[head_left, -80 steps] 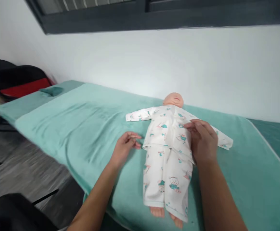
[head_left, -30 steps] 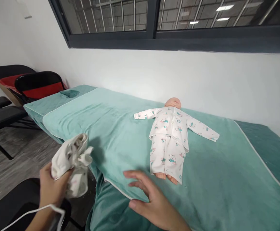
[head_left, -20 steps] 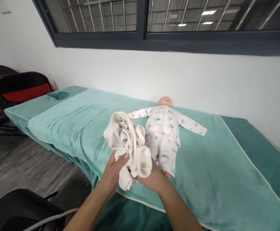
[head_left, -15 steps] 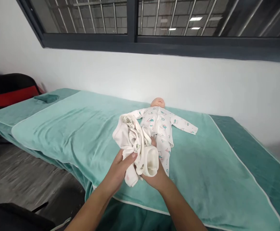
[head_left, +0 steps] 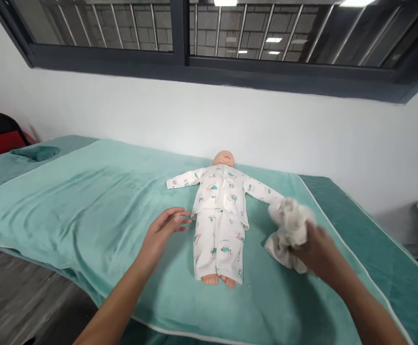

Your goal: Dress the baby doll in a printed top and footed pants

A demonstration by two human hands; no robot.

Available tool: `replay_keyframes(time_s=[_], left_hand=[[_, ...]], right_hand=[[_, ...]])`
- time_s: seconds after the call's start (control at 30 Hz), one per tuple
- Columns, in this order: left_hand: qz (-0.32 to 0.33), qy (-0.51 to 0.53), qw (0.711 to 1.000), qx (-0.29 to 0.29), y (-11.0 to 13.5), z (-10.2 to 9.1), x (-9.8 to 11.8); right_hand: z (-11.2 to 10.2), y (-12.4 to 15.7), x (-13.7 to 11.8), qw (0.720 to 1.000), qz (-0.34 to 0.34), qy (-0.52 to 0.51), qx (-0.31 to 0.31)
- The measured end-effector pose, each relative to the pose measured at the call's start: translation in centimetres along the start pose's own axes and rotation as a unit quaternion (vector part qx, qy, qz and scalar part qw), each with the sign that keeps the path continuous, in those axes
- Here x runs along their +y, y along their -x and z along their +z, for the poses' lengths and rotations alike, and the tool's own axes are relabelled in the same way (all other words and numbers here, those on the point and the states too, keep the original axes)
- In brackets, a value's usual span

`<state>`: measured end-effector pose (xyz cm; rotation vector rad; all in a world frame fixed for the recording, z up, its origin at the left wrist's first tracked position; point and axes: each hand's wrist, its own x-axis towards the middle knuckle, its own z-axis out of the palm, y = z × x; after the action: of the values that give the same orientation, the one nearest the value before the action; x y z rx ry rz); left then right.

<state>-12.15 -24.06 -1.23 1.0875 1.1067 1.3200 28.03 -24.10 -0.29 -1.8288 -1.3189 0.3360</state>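
A baby doll (head_left: 224, 157) lies on its back, dressed in a white printed top (head_left: 221, 191) and matching trousers (head_left: 218, 244), its bare feet showing at the hems. To the right of the doll, my right hand (head_left: 317, 251) grips a bunched bundle of white baby clothes (head_left: 290, 227), held above the bed and blurred by motion. The kinds of garment in the bundle cannot be told apart. My left hand (head_left: 166, 227) holds nothing; its fingers are stretched out beside the doll's left-hand side in view, close to the top's lower edge.
A light green blanket (head_left: 97, 206) with a pale border covers the bed, over a darker green cover (head_left: 342, 201). Behind it rises a white wall (head_left: 140, 115) with a dark-framed window (head_left: 183, 57). A black and red chair (head_left: 0, 139) stands at the far left.
The white bundle has left my left hand and moved right in my right hand. My left hand has opened. The doll's trousers and feet are now uncovered to view.
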Motion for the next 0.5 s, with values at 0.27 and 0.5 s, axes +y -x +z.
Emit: replay_keyframes(time_s=[0.27, 0.5], left_hand=[[0.126, -0.146, 0.981, 0.005, -12.2, 6.4, -0.6], [0.218, -0.373, 0.898, -0.077, -22.4, 10.7, -1.0]], right_hand=[[0.7, 1.4, -6.0, 0.995, -0.093, 0.026, -0.038], [16.1, -6.9, -12.9, 0.983, -0.141, -0.103, -0.059]])
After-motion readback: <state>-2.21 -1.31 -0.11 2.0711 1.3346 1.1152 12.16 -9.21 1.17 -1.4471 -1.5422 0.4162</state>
